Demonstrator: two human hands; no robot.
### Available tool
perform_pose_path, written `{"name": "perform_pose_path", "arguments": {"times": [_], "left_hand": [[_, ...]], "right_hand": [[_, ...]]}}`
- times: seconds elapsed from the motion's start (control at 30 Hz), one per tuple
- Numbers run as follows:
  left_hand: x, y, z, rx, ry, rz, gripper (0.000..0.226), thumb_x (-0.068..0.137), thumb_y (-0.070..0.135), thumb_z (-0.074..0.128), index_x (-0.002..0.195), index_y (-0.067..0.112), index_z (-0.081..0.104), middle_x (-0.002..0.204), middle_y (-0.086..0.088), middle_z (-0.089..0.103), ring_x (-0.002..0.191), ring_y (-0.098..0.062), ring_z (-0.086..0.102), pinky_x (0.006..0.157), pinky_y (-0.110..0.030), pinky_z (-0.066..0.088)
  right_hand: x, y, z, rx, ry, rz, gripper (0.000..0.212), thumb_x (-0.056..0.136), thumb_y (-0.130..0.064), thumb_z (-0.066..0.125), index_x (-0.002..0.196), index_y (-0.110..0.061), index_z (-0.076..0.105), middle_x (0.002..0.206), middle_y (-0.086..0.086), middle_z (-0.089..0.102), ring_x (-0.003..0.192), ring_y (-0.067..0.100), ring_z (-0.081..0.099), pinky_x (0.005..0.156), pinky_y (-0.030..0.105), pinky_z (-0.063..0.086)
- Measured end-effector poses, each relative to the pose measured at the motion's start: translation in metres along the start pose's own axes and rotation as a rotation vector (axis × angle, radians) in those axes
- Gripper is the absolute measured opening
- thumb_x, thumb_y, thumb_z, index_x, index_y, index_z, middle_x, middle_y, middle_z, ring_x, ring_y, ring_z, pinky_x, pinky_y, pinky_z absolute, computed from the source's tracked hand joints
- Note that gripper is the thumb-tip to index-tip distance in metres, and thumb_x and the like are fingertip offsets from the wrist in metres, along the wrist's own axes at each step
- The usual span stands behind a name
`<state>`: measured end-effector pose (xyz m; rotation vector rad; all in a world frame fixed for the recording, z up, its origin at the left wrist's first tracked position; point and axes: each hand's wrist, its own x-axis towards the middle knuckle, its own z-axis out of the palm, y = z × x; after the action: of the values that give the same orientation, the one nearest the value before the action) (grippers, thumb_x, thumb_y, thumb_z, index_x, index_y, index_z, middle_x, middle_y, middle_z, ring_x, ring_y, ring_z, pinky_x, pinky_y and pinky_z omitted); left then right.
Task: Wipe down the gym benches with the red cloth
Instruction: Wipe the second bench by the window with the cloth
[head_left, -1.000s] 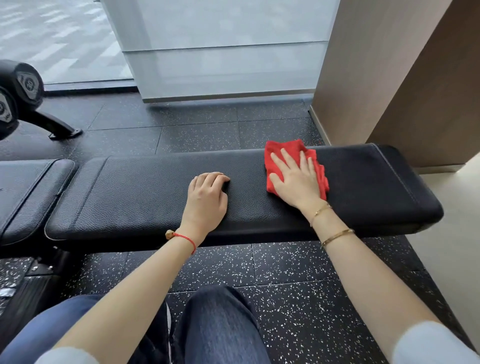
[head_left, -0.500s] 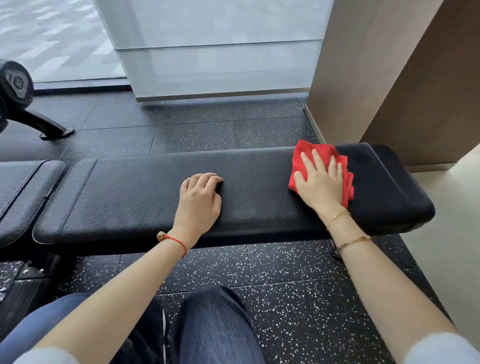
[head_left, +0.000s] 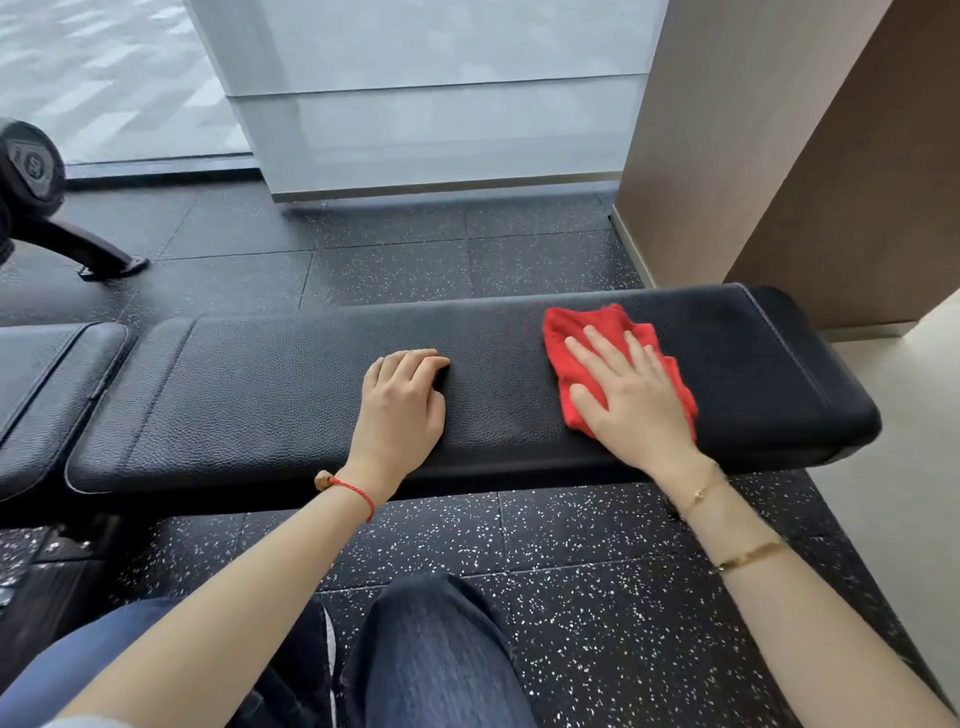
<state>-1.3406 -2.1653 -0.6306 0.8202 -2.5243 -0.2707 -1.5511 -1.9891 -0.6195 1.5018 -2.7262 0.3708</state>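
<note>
A long black padded gym bench (head_left: 270, 395) runs left to right in front of me. The red cloth (head_left: 569, 340) lies crumpled on its right part. My right hand (head_left: 628, 400) presses flat on the cloth with fingers spread, and covers most of it. My left hand (head_left: 402, 402) rests on the middle of the bench top, fingers curled under, with nothing in it.
A second black bench pad (head_left: 47, 384) adjoins at the left. A black machine with a foot (head_left: 104, 260) stands at the far left. A wood-panelled wall (head_left: 779, 156) rises behind the bench's right end. My knees (head_left: 431, 654) are above the speckled rubber floor.
My right hand slid the red cloth right toward the bench's end, then back a little to the left. My left hand stayed put on the bench.
</note>
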Motion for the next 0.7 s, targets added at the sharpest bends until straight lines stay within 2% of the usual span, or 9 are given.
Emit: {"name": "perform_pose_path", "arguments": {"times": [0.1,0.2,0.37,0.57,0.7], "left_hand": [[0.001,0.000,0.000,0.009,0.013,-0.008,0.033,0.085,0.007,0.056,0.116,0.012,0.065,0.123,-0.003,0.064,0.119,-0.027,0.054,0.108,-0.048,0.037],[0.000,0.002,-0.001,0.007,0.022,-0.011,0.031,0.084,0.006,0.057,0.114,0.012,0.065,0.122,-0.003,0.065,0.117,-0.027,0.055,0.107,-0.047,0.038],[0.000,0.004,-0.002,-0.001,0.035,-0.007,0.030,0.085,0.006,0.055,0.113,0.011,0.066,0.121,-0.004,0.065,0.117,-0.028,0.056,0.107,-0.047,0.039],[-0.002,0.005,-0.007,0.070,0.144,-0.069,0.023,0.080,0.009,0.055,0.099,0.010,0.067,0.105,-0.004,0.068,0.105,-0.030,0.061,0.096,-0.042,0.041],[-0.003,0.003,-0.009,0.085,0.192,-0.087,0.025,0.078,0.007,0.056,0.100,0.010,0.068,0.102,-0.004,0.069,0.102,-0.030,0.062,0.096,-0.041,0.041]], "right_hand": [[0.023,0.021,-0.003,-0.038,0.010,0.188,0.057,0.096,-0.046,0.038,0.152,-0.038,0.029,0.162,-0.010,0.019,0.149,0.033,0.015,0.123,0.046,0.004],[0.053,0.009,-0.001,-0.031,-0.008,0.268,0.057,0.097,-0.046,0.036,0.153,-0.039,0.024,0.164,-0.008,0.014,0.150,0.035,0.009,0.123,0.046,-0.001],[0.058,-0.042,0.008,0.000,-0.065,0.072,0.062,0.094,-0.054,0.038,0.153,-0.042,0.022,0.164,-0.010,0.012,0.150,0.035,0.006,0.123,0.046,-0.003],[0.020,-0.081,0.021,0.010,-0.044,-0.189,0.064,0.092,-0.057,0.042,0.151,-0.043,0.025,0.162,-0.011,0.018,0.151,0.031,0.009,0.123,0.043,0.001],[0.017,-0.080,0.022,0.018,-0.057,-0.233,0.061,0.094,-0.054,0.043,0.151,-0.043,0.025,0.162,-0.014,0.017,0.151,0.028,0.008,0.123,0.042,0.000]]}}
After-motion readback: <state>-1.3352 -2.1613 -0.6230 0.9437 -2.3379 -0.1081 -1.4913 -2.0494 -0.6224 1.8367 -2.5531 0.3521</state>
